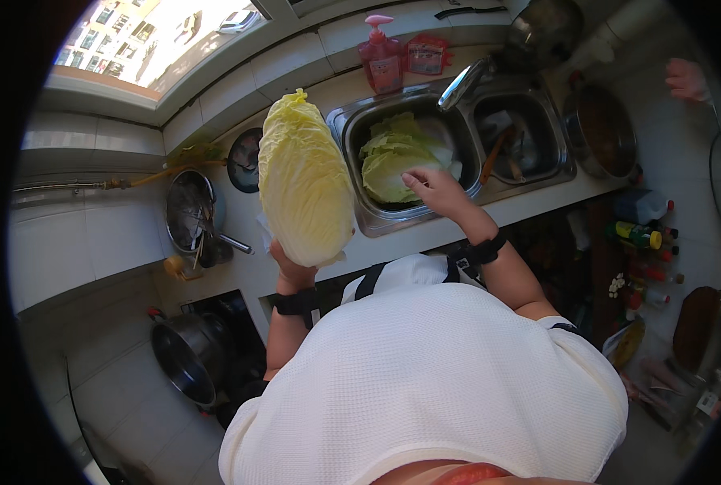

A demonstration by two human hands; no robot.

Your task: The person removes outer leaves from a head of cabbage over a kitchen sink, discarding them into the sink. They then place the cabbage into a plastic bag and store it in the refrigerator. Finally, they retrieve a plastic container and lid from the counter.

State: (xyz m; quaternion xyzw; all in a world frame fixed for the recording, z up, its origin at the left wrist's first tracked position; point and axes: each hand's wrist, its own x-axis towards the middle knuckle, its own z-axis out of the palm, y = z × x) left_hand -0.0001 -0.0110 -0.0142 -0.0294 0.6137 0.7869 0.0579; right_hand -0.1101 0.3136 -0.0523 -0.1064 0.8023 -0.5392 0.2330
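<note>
A large napa cabbage head [305, 182] stands tilted over the counter, left of the sink, its pale base down. My left hand [294, 267] holds it by that base, the fingers mostly hidden behind it. Over the near rim of the left stainless steel sink basin [372, 225] is my right hand [430, 189], its thumb and fingers bent close together; whether it touches a leaf or holds anything small I cannot tell. Loose green cabbage leaves [391, 157] lie in that basin, just beyond and beside this hand.
A chrome faucet [465, 83] reaches over the basins. Behind them stands a pink pump bottle [382, 60]. The right basin holds wooden-handled utensils [497, 154]. A large metal pot [600, 130] stands at the right, a strainer-like pan of utensils [189, 209] at the left.
</note>
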